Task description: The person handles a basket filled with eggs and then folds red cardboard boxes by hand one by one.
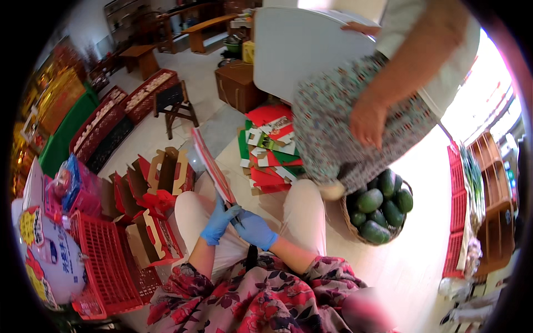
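Note:
In blue gloves, my left hand (220, 218) and my right hand (255, 229) are closed together on the near end of a flat folded cardboard carton (213, 167), red and white. It stands nearly edge-on and tilts away to the upper left, above my knees. A small dark part shows between my fingers; I cannot tell what it is. To my left, several set-up gift cartons (153, 238) with cut-out handles stand with their brown insides showing. Beyond my knees lies a loose pile of flattened red, green and white cartons (270, 160).
A person in a patterned apron (333, 120) stands close at the front right, beside a wicker basket (348, 224) of dark green melons (369, 201). A red plastic crate (109, 266) is at my left. Farther off are a folding stool (171, 100) and a white tabletop (300, 50).

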The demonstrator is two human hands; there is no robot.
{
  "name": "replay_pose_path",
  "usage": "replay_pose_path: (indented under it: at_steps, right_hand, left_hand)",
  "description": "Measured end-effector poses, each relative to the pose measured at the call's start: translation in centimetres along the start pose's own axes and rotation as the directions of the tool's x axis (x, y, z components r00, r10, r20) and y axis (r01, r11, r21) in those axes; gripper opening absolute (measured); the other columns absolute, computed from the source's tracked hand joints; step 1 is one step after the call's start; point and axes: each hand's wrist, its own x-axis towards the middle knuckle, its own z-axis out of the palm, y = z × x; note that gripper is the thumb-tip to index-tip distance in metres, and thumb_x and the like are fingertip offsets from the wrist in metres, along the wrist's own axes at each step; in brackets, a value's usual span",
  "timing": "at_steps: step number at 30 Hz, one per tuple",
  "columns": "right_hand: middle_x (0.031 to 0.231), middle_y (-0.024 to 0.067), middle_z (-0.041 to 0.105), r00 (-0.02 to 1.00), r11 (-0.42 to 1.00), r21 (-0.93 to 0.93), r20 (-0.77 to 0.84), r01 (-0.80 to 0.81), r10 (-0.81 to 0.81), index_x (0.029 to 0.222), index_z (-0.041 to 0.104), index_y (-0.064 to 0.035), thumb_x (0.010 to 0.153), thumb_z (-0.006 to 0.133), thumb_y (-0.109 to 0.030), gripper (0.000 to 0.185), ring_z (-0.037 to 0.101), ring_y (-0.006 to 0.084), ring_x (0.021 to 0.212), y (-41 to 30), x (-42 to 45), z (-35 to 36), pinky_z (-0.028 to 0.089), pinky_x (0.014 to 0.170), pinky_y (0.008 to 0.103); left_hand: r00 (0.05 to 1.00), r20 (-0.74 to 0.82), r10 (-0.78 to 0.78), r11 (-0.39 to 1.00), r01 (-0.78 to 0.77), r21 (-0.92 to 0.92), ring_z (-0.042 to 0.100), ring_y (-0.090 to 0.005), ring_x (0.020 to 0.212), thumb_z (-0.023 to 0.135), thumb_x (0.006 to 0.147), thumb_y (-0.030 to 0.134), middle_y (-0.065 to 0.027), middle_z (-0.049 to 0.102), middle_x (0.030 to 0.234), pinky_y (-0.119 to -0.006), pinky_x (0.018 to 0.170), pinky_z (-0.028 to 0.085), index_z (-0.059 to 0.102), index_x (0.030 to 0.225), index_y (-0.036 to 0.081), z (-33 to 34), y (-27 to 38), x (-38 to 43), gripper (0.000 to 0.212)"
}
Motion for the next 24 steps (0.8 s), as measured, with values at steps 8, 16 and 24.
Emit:
replay_pose_path:
  at_steps: [8, 16, 24]
  right_hand:
    - [0.077, 0.0249, 0.059, 1.000, 0.996, 0.094, 0.022, 0.003, -0.005, 0.103, 0.048, -0.0006, 0.082, 0.046, -0.020, 0.028, 0.057, 0.0424, 0.073, 3.7, -0.6, 0.4, 0.045, 0.066, 0.0480]
    - [0.082, 0.0255, 0.060, 0.992, 0.987, 0.101, 0.000, -0.124, 0.125, 0.106, 0.054, 0.0004, 0.083, 0.045, -0.019, 0.031, 0.058, 0.0406, 0.078, 4.2, -1.4, 0.3, 0.046, 0.068, 0.0454]
    - [0.072, 0.0234, 0.059, 0.968, 0.978, -0.131, -0.214, -0.159, 0.129, 0.096, 0.056, -0.0035, 0.082, 0.051, -0.017, 0.020, 0.058, 0.0403, 0.069, 6.0, -2.9, -0.3, 0.046, 0.060, 0.0476]
  left_hand:
    - [0.995, 0.103, -0.002, 1.000, -0.001, 0.029, 0.042, -0.0219, 0.115, 0.066, 0.070, 0.012, -0.0105, 0.031, 0.136, -0.033, 0.089, 0.043, 0.004, 0.144, 0.014, 0.6, -1.5, -0.4, 0.097]
    - [0.990, 0.042, -0.136, 0.983, 0.140, -0.115, 0.052, -0.0157, 0.094, 0.057, 0.073, 0.009, -0.0061, 0.050, 0.109, -0.029, 0.078, 0.048, 0.037, 0.127, 0.005, 2.2, -1.0, -1.0, 0.059]
    - [0.961, -0.277, 0.020, 0.857, 0.126, 0.500, 0.054, -0.0271, 0.061, 0.058, 0.072, 0.015, -0.0163, 0.054, 0.064, -0.038, 0.057, 0.044, 0.050, 0.076, -0.001, 3.1, -7.5, 2.8, 0.019]
